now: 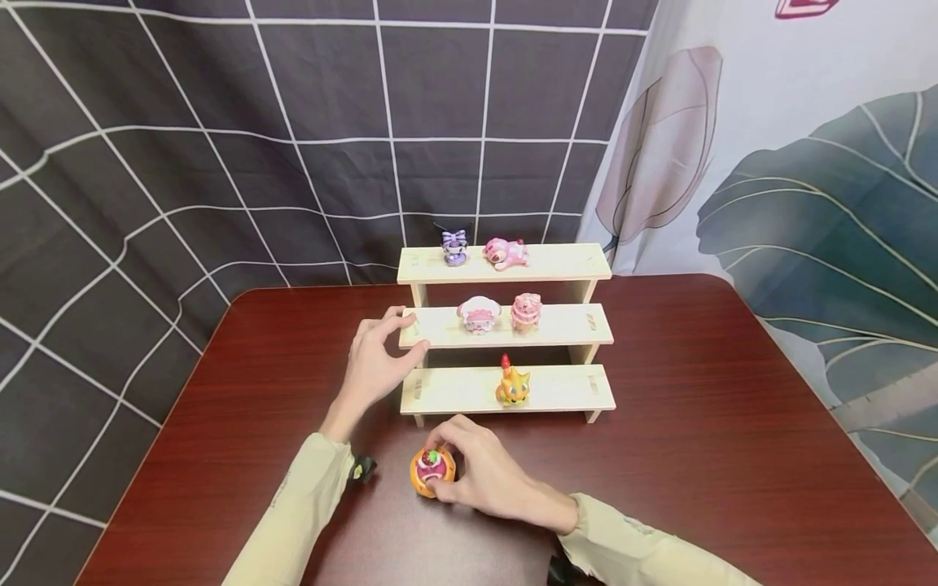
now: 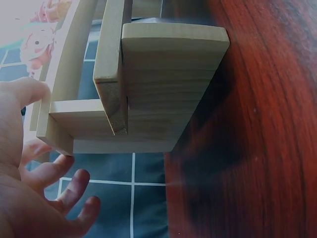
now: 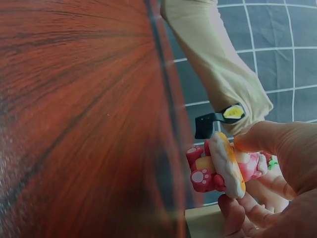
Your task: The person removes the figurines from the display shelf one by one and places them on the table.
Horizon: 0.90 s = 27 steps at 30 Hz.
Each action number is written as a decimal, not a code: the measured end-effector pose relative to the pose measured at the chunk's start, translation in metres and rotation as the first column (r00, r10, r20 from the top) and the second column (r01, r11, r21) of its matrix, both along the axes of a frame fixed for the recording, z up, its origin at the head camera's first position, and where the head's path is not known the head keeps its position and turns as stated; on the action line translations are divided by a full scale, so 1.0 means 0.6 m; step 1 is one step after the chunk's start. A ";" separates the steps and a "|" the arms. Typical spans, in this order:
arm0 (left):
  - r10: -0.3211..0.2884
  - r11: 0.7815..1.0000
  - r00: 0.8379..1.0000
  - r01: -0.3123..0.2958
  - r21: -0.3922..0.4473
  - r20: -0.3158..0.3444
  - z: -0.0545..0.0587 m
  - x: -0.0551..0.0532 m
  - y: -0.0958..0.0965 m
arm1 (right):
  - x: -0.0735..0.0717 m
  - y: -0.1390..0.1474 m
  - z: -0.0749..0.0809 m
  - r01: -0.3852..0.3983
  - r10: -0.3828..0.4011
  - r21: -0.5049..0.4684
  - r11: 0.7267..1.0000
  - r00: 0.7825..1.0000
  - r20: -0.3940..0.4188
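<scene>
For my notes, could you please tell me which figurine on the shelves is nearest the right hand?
The orange, cat-like figurine, alone on the bottom shelf; the other four figurines are higher.

No readable text, labels, brands, numbers or signs in any view.

Toy: small pink-red figure [image 1: 431, 466] set through a ring [image 3: 229, 166], pinched at the ring by the right grip [image 1: 484, 472]
Ring: orange above, white beneath
Toy's pose: head end up with a green bit on top, feet [image 3: 200, 178] with white paw pads pointing down
Toy's place: just before the stand's front left corner
Stand: pale wood [image 1: 454, 392], three steps, upright, lowest step foremost
Stand's place: near the far edge of the table [image 1: 681, 399]
Stand's left end: middle step [image 1: 564, 325] touched by the left grip [image 1: 372, 362]
</scene>
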<state>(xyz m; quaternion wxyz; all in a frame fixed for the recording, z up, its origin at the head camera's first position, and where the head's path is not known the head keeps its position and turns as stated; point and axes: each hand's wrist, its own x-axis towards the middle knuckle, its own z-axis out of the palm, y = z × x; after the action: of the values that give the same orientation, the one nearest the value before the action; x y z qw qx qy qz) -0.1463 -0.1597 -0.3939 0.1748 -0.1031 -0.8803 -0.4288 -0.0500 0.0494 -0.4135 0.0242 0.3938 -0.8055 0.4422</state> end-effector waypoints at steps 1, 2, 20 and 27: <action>0.001 1.000 1.000 -0.001 0.004 0.004 0.000 0.001 0.000 | 0.001 -0.001 -0.001 -0.002 0.002 0.003 1.000 1.000 0.001; 0.001 1.000 1.000 -0.001 0.006 0.007 0.000 0.001 0.001 | 0.002 -0.003 -0.002 -0.003 0.003 0.006 1.000 1.000 0.002; 0.004 1.000 1.000 -0.004 0.021 -0.005 -0.005 0.002 0.002 | 0.008 -0.022 -0.008 0.008 -0.007 0.031 0.999 0.999 -0.033; 0.003 1.000 1.000 -0.003 0.023 -0.013 -0.007 0.002 0.002 | 0.009 -0.029 -0.010 0.017 -0.015 0.049 0.999 1.000 -0.025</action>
<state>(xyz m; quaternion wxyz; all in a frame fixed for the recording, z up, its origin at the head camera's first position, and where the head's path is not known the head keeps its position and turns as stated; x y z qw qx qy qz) -0.1449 -0.1582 -0.3981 0.1823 -0.1026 -0.8743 -0.4379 -0.0445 0.0323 -0.4195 0.0279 0.3932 -0.8188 0.4173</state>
